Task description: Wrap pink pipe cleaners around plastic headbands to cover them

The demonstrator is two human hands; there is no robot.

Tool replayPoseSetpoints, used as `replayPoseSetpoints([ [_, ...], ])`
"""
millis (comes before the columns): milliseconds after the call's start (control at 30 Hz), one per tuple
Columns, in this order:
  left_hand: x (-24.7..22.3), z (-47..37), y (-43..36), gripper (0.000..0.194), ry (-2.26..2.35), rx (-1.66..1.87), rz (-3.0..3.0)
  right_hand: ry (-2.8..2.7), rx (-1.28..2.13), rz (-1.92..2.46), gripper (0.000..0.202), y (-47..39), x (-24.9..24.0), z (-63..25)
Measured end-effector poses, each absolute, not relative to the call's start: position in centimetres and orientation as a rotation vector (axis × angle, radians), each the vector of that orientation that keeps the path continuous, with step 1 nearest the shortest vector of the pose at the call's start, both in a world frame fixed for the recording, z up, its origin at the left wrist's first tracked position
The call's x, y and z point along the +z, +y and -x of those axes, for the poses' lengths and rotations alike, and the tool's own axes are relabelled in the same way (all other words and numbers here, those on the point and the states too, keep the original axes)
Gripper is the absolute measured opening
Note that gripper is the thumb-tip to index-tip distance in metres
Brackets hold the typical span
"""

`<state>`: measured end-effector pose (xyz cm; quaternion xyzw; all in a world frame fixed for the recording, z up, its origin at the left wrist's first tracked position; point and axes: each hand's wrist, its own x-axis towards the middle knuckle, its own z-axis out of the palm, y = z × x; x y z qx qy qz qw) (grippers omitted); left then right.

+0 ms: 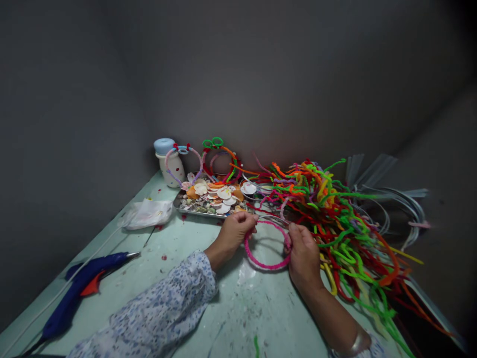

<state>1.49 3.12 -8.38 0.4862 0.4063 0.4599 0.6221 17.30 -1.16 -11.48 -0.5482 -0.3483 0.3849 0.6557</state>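
Between my hands is a bright pink fuzzy hoop (266, 267), wound with pipe cleaner. My left hand (235, 232) pinches it at the upper left, fingertips closed. At its right side, my right hand (304, 256) is closed on it with thumb and fingers. A thin clear strip (275, 217) arcs between my fingertips above the hoop. From my right fingertips a pale pink pipe cleaner (284, 208) sticks up. Just behind my left hand stands a metal tray (201, 214) of seashells (219, 193).
A big tangle of coloured pipe cleaners (335, 214) fills the right side, with coiled clear strips (417, 219) behind. Finished-looking hoops (201, 169) lean by a white jar (173, 169). At left lie a blue glue gun (70, 293), its cord, and a plastic packet (151, 214).
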Motion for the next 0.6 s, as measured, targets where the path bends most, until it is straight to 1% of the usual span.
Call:
replayPoseSetpoints([
  [167, -8.50, -1.53, 3.00, 0.035, 0.952, 1.089, -1.171, -0.787, 0.878, 1.233, 0.033, -1.22, -11.55, -17.28],
  [300, -8.40, -1.36, 2.80, 0.036, 0.879, 1.069, -1.115, -0.720, 0.920, 1.203, 0.031, -1.10, -11.83, -17.24],
  [433, -8.35, -1.16, 2.70, 0.029, 0.820, 1.062, -1.085, -0.707, 0.935, 1.193, 0.030, -1.07, -11.80, -17.19],
  [600, -8.22, -1.08, 2.73, 0.025, 0.880, 1.065, -1.152, -0.730, 0.911, 1.222, 0.031, -1.15, -11.54, -17.12],
])
